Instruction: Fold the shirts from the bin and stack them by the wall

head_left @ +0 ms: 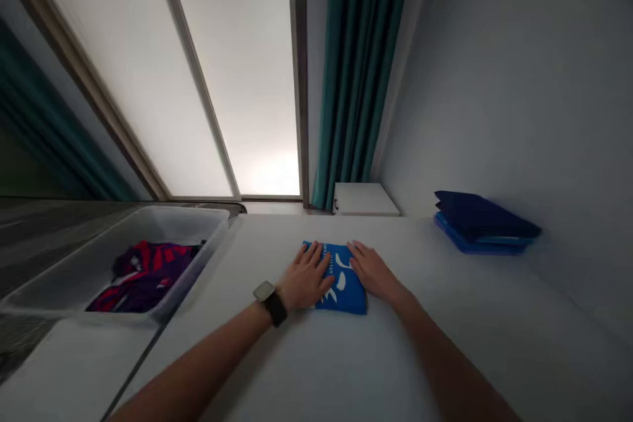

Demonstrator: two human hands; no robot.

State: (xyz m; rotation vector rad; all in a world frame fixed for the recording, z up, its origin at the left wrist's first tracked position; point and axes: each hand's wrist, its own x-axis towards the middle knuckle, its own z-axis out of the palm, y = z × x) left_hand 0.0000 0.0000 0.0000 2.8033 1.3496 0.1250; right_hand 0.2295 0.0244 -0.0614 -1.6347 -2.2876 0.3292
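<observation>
A blue folded garment (346, 290) with white printing lies flat on the white table (316, 369). My left hand (307, 277), with a watch (270, 300) at its wrist, rests palm down on the garment's left part, fingers outstretched. On its right edge lies my right hand (374, 270), also flat with the fingers extended. Both palms cover parts of the cloth and its print. Neither hand grips it.
At the left stands a translucent plastic bin (198, 227) holding crumpled purple and red clothing (143, 273). A stack of folded dark and bright blue cloth items (482, 221) sits by the wall at right. Behind the table is a white cabinet (366, 199).
</observation>
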